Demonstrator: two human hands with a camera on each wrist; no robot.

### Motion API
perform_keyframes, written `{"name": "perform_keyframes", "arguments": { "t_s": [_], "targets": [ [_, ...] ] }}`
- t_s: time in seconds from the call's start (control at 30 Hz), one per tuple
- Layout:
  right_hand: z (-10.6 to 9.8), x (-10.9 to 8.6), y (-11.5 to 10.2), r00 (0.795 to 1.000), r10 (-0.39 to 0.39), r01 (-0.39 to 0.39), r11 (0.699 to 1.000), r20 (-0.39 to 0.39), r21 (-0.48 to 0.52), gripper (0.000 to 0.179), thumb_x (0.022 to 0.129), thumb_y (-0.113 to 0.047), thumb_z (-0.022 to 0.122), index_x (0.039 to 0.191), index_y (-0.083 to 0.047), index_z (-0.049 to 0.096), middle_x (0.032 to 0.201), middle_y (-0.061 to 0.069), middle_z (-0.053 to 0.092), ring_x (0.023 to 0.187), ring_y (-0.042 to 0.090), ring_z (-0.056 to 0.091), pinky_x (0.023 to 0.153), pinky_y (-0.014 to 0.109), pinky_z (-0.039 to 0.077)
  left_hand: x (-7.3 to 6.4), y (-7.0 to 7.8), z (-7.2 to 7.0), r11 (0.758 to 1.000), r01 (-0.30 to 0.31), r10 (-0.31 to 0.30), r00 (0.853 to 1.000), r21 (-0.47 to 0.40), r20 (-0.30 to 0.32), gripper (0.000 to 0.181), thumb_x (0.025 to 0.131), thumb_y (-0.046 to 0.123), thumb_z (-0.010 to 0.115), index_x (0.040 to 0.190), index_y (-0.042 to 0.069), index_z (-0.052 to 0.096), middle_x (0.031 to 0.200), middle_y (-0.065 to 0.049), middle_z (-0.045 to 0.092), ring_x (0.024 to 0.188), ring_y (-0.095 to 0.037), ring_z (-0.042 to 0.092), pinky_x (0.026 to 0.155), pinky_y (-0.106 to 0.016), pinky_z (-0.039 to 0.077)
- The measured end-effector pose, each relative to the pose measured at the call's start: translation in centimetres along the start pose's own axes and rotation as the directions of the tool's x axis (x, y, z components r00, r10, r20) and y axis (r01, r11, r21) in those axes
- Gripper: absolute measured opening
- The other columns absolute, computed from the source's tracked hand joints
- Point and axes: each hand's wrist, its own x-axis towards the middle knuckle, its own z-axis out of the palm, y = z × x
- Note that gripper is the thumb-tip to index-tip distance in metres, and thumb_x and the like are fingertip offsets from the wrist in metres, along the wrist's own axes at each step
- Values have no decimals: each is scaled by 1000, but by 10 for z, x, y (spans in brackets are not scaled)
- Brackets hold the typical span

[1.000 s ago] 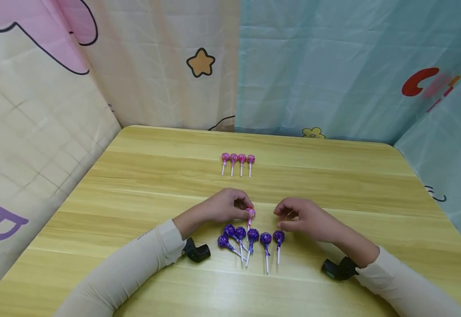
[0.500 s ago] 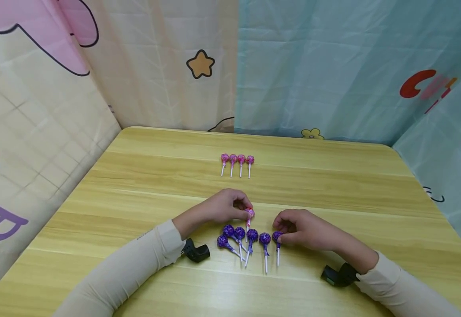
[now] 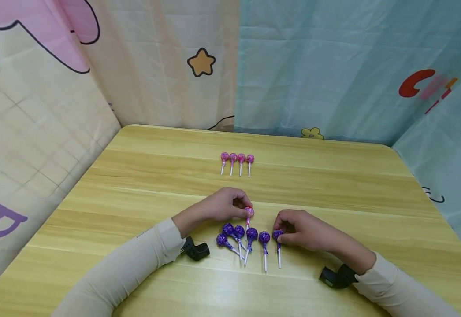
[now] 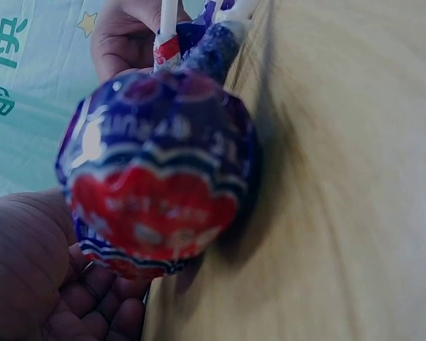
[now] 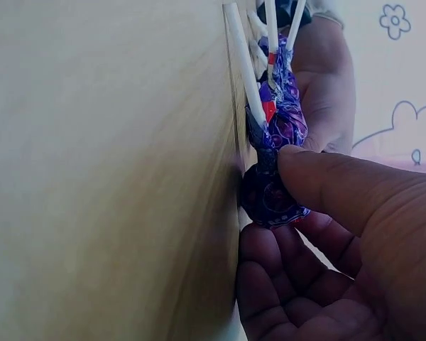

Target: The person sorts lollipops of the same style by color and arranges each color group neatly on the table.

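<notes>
My left hand pinches the head of a pink lollipop in the middle of the table, its stick pointing toward me. Thumb and fingers of my right hand hold a purple lollipop by its wrapped head; in the right wrist view the thumb presses on its neck. Several more purple lollipops lie to the left of that one, some with crossed sticks. A purple wrapped head looms close in the left wrist view and hides part of my left hand.
Farther back on the wooden table, several pink lollipops lie side by side in a row, sticks toward me. Patterned curtains hang behind the table and along both sides. A black wrist camera sits under each forearm.
My right hand has come down and left onto the rightmost purple lollipop and taken hold of its head; its stick has swung slightly right. The left hand stays on the pink lollipop.
</notes>
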Motion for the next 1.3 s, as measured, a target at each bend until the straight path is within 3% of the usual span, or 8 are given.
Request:
{"name": "perform_keyframes", "arguments": {
  "t_s": [0.7,1.03,1.3],
  "targets": [
    [0,0,0,1000,11,-11,1000,18,3,10,94,-13,70,98,-17,61,88,-6,57,78,12,52,67,28,46,10,5,-8,998,-10,13,999,67,-33,8,90,20,75,96,15,72,86,6,68,80,-12,63,70,-28,52],
    [1,1,0,1000,18,-18,1000,22,-1,11,94,-12,69,98,-18,61,88,-6,57,77,12,52,66,28,46,22,5,-18,994,-48,55,995,95,-79,10,91,23,74,98,16,72,89,5,66,83,-13,61,71,-28,51],
    [0,0,3,1000,17,-17,1000,17,-14,10,94,-14,69,98,-18,62,88,-6,56,77,12,51,66,28,45,32,8,-29,991,-86,92,994,102,-58,13,92,24,73,102,15,71,92,4,67,85,-12,63,73,-29,52]
  ]
}}
